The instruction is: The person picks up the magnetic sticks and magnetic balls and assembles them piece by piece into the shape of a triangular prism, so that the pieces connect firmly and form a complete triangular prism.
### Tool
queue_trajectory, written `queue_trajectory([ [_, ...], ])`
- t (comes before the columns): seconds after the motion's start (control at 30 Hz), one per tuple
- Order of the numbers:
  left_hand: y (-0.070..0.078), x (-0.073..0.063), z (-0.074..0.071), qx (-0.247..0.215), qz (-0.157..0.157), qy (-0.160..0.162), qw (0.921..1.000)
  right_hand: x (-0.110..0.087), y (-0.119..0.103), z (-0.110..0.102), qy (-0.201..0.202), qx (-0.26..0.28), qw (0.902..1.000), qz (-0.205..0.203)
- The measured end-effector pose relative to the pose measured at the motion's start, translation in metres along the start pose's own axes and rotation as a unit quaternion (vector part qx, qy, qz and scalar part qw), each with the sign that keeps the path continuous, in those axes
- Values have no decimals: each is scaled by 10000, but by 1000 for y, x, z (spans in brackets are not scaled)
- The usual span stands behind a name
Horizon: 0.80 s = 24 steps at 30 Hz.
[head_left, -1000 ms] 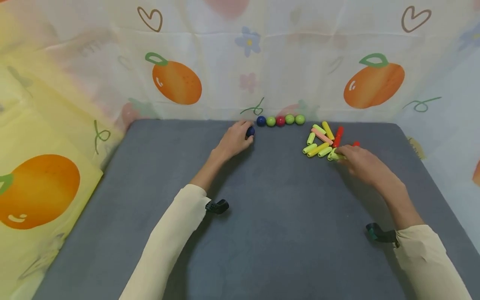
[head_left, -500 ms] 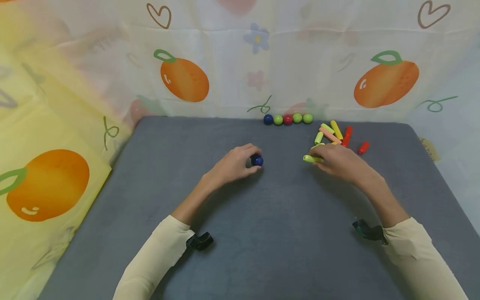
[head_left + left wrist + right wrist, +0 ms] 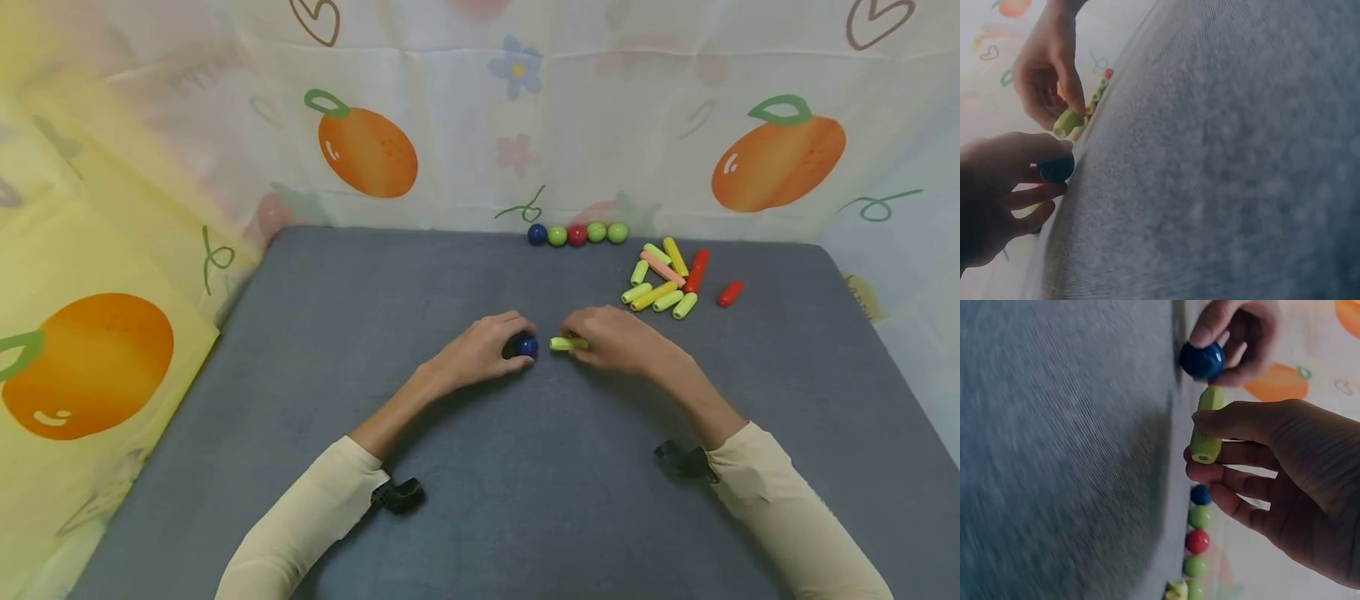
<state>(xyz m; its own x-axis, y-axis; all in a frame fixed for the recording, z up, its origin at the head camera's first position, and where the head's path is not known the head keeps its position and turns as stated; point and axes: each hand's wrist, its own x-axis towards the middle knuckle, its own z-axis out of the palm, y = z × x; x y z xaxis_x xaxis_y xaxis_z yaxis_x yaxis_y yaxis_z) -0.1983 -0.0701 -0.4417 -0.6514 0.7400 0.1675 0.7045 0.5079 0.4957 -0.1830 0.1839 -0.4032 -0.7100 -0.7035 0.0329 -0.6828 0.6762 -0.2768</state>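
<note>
While the left hand (image 3: 487,346) has a shiny dark blue ball (image 3: 527,346) pinched between thumb and fingers, the right hand (image 3: 618,337) is pinching a light green tube (image 3: 566,343), thumb on one side and fingers on the other. Neither is clenched; the right's remaining fingers are loosely bent in the right wrist view. Ball and tube face each other around mid-table, just beside each other with a small gap.

Room-wise, lots of grey tabletop (image 3: 487,517) stretches to the left and near side, and both hands are well apart from the left and right edges. Far edge is busier: a row of five round beads (image 3: 577,235) sits along it by the patterned cloth (image 3: 450,108). Right of that, nearer, is a cluster of coloured tubes (image 3: 654,296), plus a lone red tube (image 3: 730,292) off to its right.

Compared with half a second ago, the right hand has come left and nearer, uncovering the near part of the cluster, and the gap to the ball has shrunk a lot. Row's unchanged.
</note>
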Motion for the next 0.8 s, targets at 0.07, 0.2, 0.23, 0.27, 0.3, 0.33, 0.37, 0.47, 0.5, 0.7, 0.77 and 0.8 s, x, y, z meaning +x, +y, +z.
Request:
queue_trajectory([
  [0.07, -3, 2, 3, -105, 46, 32, 9999, 3, -1, 4, -40, 34, 10000, -7],
  [0.2, -9, 4, 8, -299, 199, 135, 9993, 8, -3, 9, -135, 63, 9999, 84],
  [0.23, -11, 4, 9, -335, 241, 164, 9990, 9, -3, 10, -140, 81, 9998, 100],
  [0.27, -12, 4, 9, -373, 283, 186, 9987, 10, -3, 10, -152, 95, 9998, 116],
  [0.3, -12, 4, 9, -403, 322, 191, 9985, 11, -4, 11, -159, 111, 9997, 122],
  [0.33, -13, 4, 9, -435, 348, 190, 9983, 12, -4, 10, -166, 133, 9997, 120],
  [0.37, -14, 3, 9, -481, 369, 189, 9980, 13, -4, 10, -180, 156, 9996, 133],
  [0.47, -16, 3, 9, -648, 398, 128, 9970, 15, -5, 11, -228, 230, 9994, 112],
  [0.5, -17, 3, 9, -716, 395, 105, 9966, 16, -5, 12, -246, 259, 9993, 106],
  [0.7, -26, 0, 16, -1226, 194, 263, 9919, 17, -7, 15, -292, 244, 9992, 113],
  [0.77, -29, -2, 18, -1321, 156, 340, 9905, 17, -7, 14, -313, 221, 9992, 141],
  [0.8, -31, -2, 18, -1336, 166, 367, 9902, 17, -7, 14, -321, 209, 9992, 143],
])
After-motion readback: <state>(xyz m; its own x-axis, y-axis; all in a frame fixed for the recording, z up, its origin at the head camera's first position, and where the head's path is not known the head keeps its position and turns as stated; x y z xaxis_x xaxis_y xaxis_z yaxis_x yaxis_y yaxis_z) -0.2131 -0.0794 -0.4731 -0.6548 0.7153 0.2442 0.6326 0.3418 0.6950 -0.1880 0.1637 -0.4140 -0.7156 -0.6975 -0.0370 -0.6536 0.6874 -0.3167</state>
